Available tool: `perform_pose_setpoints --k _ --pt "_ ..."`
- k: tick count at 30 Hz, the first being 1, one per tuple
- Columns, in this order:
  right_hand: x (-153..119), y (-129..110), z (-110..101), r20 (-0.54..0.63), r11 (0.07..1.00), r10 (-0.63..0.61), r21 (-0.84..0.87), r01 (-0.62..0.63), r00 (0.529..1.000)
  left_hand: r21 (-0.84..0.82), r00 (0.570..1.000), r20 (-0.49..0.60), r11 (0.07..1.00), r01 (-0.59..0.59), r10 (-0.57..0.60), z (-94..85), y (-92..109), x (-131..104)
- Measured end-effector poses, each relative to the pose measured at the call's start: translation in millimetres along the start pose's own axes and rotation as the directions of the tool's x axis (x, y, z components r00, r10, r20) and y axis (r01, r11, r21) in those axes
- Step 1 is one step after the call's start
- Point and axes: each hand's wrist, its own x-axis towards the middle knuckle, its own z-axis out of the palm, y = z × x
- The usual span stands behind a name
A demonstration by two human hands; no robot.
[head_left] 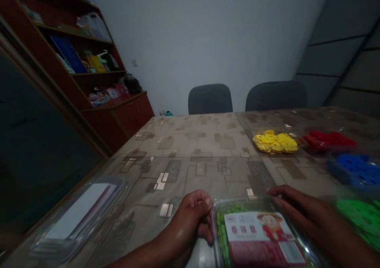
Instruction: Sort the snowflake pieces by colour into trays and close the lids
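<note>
A clear plastic box (255, 200) with a white and dark red label (264, 236) on its lid is at the bottom of the view, right of the middle. Light green pieces (221, 236) show through its left side. My left hand (192, 216) is at the box's left edge, its fingers curled and the thumb against the far left corner. My right hand (305, 212) grips along the right side, with the fingertips at the far right corner. The lid appears to be on the box.
Nested clear plastic lids (80, 216) lie at the table's left. On the right are tubs of yellow pieces (274, 142), red pieces (329, 139), blue pieces (358, 170) and green pieces (360, 216). Two grey chairs (210, 98) stand behind the patterned table (190, 141).
</note>
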Motion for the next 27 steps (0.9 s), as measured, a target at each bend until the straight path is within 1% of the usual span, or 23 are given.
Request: perform_pose_setpoints --k 4,8,13,17,19,21,24,27 --pt "-0.1 -3.2 -1.4 -0.005 1.000 0.011 0.008 -0.011 1.000 -0.063 0.995 0.017 0.993 0.096 -0.095 1.0 2.5 -0.9" --pt "2.2 -4.3 -0.6 -0.019 1.000 0.011 0.020 -0.010 1.000 -0.117 0.982 0.047 0.975 0.189 -0.185 -0.2 4.5 0.1" --pt "4.4 -3.7 1.8 0.002 0.996 0.020 0.085 -0.020 1.000 -0.165 0.967 0.081 0.954 0.252 -0.242 -3.9 6.5 4.4" --pt "5.7 -6.4 1.7 0.009 0.993 0.019 0.117 -0.020 1.000 -0.165 0.953 0.122 0.942 0.294 -0.276 -7.2 6.8 8.1" --pt "6.0 -7.2 1.4 0.000 0.992 0.018 0.124 -0.018 1.000 -0.146 0.951 0.143 0.945 0.293 -0.273 -9.2 6.8 9.0" --pt "5.9 -7.0 1.5 -0.001 0.991 0.022 0.131 -0.022 1.000 -0.118 0.957 0.159 0.958 0.262 -0.242 -11.1 6.9 8.9" --pt "5.1 -5.5 1.8 0.030 0.990 0.030 0.135 -0.034 0.999 -0.060 0.971 0.175 0.983 0.174 -0.161 -12.5 6.5 7.5" --pt "4.2 -3.8 1.3 0.042 0.991 0.040 0.127 -0.045 0.998 0.003 0.983 0.159 0.996 0.094 -0.093 -11.8 4.5 6.1"
